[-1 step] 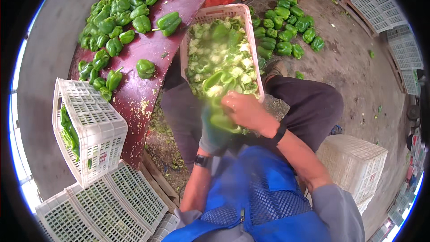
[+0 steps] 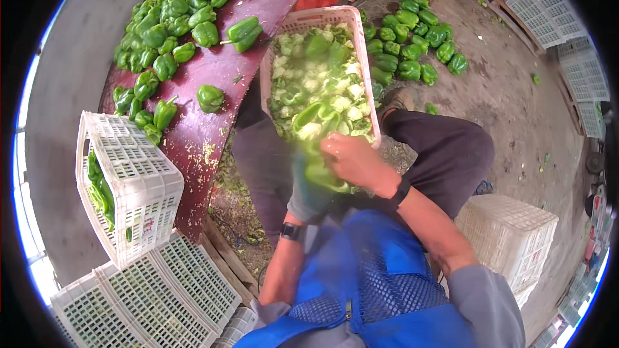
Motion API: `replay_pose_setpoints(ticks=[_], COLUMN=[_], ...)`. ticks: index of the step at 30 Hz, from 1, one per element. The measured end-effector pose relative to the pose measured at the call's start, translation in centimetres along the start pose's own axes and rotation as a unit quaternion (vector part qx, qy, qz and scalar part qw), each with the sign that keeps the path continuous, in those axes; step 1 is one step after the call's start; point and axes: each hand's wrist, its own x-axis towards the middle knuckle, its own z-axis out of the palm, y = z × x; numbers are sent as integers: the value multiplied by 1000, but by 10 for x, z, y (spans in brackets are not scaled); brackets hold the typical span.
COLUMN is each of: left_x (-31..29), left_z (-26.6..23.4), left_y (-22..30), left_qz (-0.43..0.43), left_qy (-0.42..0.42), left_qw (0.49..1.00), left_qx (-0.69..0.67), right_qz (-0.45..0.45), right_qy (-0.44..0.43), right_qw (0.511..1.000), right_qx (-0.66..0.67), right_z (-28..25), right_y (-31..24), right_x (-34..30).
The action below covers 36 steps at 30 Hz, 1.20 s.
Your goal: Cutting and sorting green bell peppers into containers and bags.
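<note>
Low over the near end of a crate, my left hand [image 2: 305,198], in a light glove, is closed around an opened green bell pepper [image 2: 320,175]; its fingers are partly hidden and blurred. My right hand [image 2: 359,166] is bare and curled, its fingertips pressed against the pepper's right side. Whether it also holds a small tool is hidden. Just beyond the hands lie hollow green pepper pieces [image 2: 316,119]. The pinkish plastic crate [image 2: 362,58] between my legs is filled with pale pepper cores and green scraps.
A dark red table [image 2: 248,67] at the left bears a heap of green bell peppers [image 2: 174,19]. A tilted white crate [image 2: 145,180] with green pieces stands at its near end, above more crates [image 2: 164,296]. More peppers [image 2: 412,35] lie on the floor; another crate [image 2: 509,232] stands at my right.
</note>
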Motion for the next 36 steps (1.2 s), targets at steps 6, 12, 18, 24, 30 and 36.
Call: replay_pose_setpoints(ticks=[6, 12, 18, 24, 30, 36], left_x=[3, 10, 0, 11, 12, 3], left_z=[-5, -11, -13, -13, -32, -66], left_y=[8, -1, -68, -23, -8, 14], left_qz=[-220, -23, -45, 3, -99, -51], left_qy=[10, -10, 79, 113, 117, 132], left_qw=[863, 999, 992, 990, 981, 987], left_qx=[-454, 41, 88, 88, -115, -74], right_qz=[303, 165, -10, -37, 266, 75], right_qy=[163, 100, 41, -13, 194, 112], right_qw=[867, 964, 996, 992, 942, 990], right_qx=[360, 181, 77, 124, 65, -29], right_z=[8, -4, 19, 16, -23, 31], right_y=[12, -8, -14, -17, 9, 4], right_x=[-1, -10, -19, -25, 3, 40])
